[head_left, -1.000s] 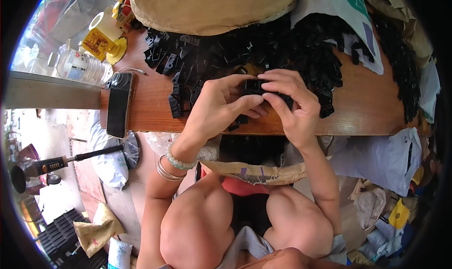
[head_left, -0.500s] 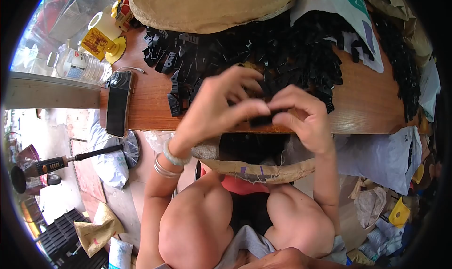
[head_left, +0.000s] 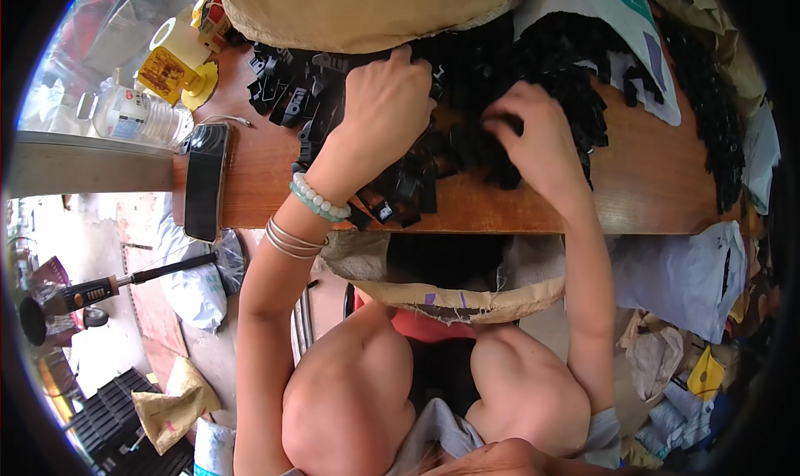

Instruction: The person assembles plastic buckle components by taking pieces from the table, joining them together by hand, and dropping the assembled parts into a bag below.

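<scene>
A pile of small black plastic parts (head_left: 467, 147) lies spread over the wooden table in front of me. My left hand (head_left: 387, 109) reaches over the left side of the pile, back upward, its fingers curled down among the parts. Whatever those fingertips hold is hidden beneath the hand. My right hand (head_left: 533, 134) hangs over the pile's right side, thumb and forefinger bent and a little apart next to the black parts. Nothing shows clearly between them. Several parts lie loose near the table's front edge, below my left hand.
A tan sack (head_left: 367, 14) bulges over the back of the pile. On the left are a phone (head_left: 207, 184), a plastic bottle (head_left: 142, 118) and a yellow stand (head_left: 171, 76). An open sack (head_left: 458, 297) sits between the table edge and my knees.
My hands were together at the table's front edge around a small black part. They have separated and moved forward over the pile; that part is no longer visible between them.
</scene>
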Available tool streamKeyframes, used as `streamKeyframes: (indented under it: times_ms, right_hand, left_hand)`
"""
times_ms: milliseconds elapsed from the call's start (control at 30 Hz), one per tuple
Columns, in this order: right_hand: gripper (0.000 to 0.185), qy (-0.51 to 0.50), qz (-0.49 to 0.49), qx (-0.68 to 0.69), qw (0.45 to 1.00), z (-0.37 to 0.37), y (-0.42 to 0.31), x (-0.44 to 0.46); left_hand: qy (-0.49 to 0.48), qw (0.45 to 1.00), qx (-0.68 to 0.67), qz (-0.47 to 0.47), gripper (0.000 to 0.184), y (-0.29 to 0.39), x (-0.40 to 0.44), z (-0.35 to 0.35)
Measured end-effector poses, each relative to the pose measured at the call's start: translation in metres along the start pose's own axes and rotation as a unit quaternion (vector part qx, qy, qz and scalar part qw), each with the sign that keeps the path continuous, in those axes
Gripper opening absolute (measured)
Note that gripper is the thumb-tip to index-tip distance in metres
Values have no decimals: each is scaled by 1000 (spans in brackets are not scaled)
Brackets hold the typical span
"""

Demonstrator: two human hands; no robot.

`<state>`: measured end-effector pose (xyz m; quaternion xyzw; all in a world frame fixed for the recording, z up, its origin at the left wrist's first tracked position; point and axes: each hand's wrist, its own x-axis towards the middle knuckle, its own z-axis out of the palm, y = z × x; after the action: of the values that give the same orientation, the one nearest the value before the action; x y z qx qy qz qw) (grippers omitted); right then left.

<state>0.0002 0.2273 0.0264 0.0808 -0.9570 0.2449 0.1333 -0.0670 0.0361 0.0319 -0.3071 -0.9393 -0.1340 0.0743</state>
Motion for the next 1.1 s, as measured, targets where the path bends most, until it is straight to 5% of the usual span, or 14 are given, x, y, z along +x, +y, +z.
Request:
streamKeyframes:
  times_ms: [100,233,333,467,767,867,933,1100]
  right_hand:
    - [11,-92,-3,35,995,-4,-12,-13]
    - [9,36,10,-43,998,0,-12,-21]
    - [9,15,18,-38,999,-9,-4,-23]
    - [9,-50,49,50,996,-22,1,-40]
    - [28,-10,-14,-92,996,-13,-19,-72]
    - [35,-3,-36,-78,996,-9,-18,-75]
    - [36,29,-19,67,997,-3,-13,-80]
    - [31,13,-20,104,994,-1,-16,-82]
  left_hand:
    - [69,996,-58,-8,30,-2,-8,2]
    - [116,979,-160,-52,36,1,-25,-9]
    - [96,921,-347,-150,41,2,-40,-11]
    - [91,847,-496,-169,33,6,-60,-15]
    - [35,777,-600,-188,32,11,-74,-27]
    - [-39,747,-636,-190,30,17,-78,-32]
    - [-79,713,-669,-195,31,23,-83,-26]
    - [-88,768,-617,-145,32,36,-85,-25]
